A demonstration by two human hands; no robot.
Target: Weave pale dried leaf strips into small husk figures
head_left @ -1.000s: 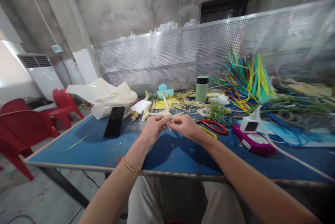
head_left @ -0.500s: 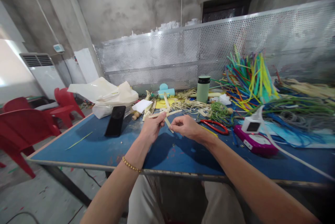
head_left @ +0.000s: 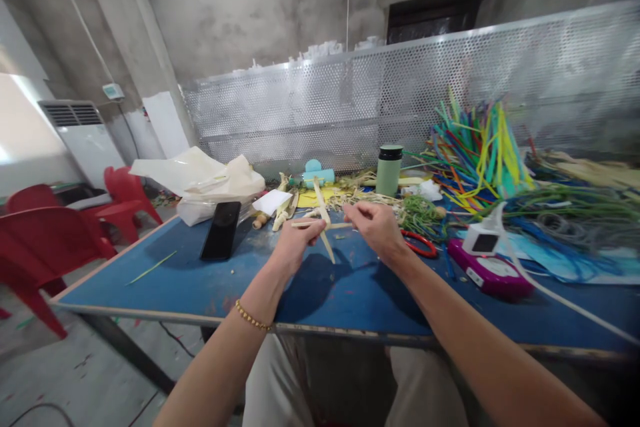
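My left hand (head_left: pixel 296 240) pinches pale, flat plant-fibre strips (head_left: pixel 327 240) that cross in an X just right of its thumb. One arm of the cross slants down toward me, another points away, and one reaches right. My right hand (head_left: pixel 373 222) is raised slightly above and right of the crossing, its fingers curled together near the right-hand strip end. Whether anything is between those fingertips is too small to tell. Red-handled scissors (head_left: pixel 420 244) lie partly behind my right wrist.
A black phone (head_left: pixel 220 230) and a plastic bag (head_left: pixel 200 180) lie left. Beyond my hands stand a green bottle (head_left: pixel 389 172) and scattered dry fibres. At right are a magenta box (head_left: pixel 490 270) with a white charger (head_left: pixel 481 239), and bundles of coloured strips (head_left: pixel 485 147).
My right hand has moved up and to the right, away from the lower strip end. The crossed strips have turned a little in my left hand, which stays nearly in place.
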